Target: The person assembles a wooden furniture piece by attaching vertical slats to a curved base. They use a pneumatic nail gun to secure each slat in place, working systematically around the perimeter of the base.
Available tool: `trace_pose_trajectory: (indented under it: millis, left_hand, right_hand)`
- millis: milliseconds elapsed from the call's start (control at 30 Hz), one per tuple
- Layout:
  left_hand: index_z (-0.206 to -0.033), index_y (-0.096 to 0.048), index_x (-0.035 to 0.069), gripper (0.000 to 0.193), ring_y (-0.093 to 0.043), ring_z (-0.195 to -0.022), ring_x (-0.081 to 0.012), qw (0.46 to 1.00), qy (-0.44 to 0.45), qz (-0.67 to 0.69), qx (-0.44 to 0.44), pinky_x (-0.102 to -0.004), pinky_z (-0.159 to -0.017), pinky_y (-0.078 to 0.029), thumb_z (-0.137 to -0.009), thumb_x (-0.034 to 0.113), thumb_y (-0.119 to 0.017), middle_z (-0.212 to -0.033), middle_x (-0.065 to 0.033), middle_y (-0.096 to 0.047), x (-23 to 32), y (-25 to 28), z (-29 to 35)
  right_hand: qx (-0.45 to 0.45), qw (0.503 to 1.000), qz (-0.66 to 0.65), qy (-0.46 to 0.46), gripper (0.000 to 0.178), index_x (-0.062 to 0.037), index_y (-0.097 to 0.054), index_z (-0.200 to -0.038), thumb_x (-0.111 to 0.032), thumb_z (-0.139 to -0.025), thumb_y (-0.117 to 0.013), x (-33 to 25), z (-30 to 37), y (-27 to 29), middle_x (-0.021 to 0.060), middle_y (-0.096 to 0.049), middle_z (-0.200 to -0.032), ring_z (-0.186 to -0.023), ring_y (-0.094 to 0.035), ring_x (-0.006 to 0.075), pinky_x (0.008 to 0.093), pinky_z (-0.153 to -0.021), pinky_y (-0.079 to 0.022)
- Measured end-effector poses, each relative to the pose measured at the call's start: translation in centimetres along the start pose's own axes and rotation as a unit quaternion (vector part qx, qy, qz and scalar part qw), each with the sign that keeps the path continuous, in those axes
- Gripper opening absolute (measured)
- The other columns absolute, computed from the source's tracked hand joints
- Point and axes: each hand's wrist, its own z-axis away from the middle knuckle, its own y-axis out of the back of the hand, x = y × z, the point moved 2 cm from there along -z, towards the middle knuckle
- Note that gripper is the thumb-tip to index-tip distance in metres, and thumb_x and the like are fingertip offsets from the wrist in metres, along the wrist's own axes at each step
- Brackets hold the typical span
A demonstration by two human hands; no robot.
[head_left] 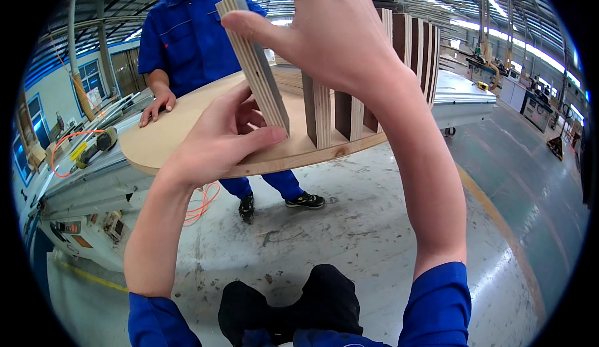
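Note:
A plywood strip [257,75] with a dark face stands tilted to the left on the front rim of a round wooden board [159,141]. Its lower end is gripped in my left hand [209,138], the thumb on the near edge and the fingers behind. My right hand [334,35] is raised at the strip's upper end. That thumb lies across the strip, while the other fingers stretch out apart above it, partly cut off by the picture's top. Just right of my left hand, another plywood upright [321,116] stands on the board's rim.
More layered uprights [417,53] curve along the board's right side. Across the board stands a person in blue [193,41], one hand resting on it. A cordless power tool [100,147] and an orange hose [56,153] lie on the machine bed at left. Another orange hose [203,206] is on the floor.

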Motion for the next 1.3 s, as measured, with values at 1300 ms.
trace_pose_trajectory:
  millis: [1300]
  left_hand:
    - [-0.129,-0.057,-0.004,0.059,-0.049,-0.082,-0.0054,0.991,0.052,-0.111,-0.051,-0.0224,-0.069,-0.042,-0.081,0.020,-0.082,-0.110,-0.0012,-0.062,0.8,-0.8,0.5]
  right_hand:
    - [-0.044,0.998,-0.036,0.019,0.034,-0.0007,-0.070,-0.078,-0.031,-0.093,-0.067,-1.0,0.3,1.1,0.0178,-0.067,-0.068,-0.070,-0.067,0.0356,0.0461,-0.084,-0.049]
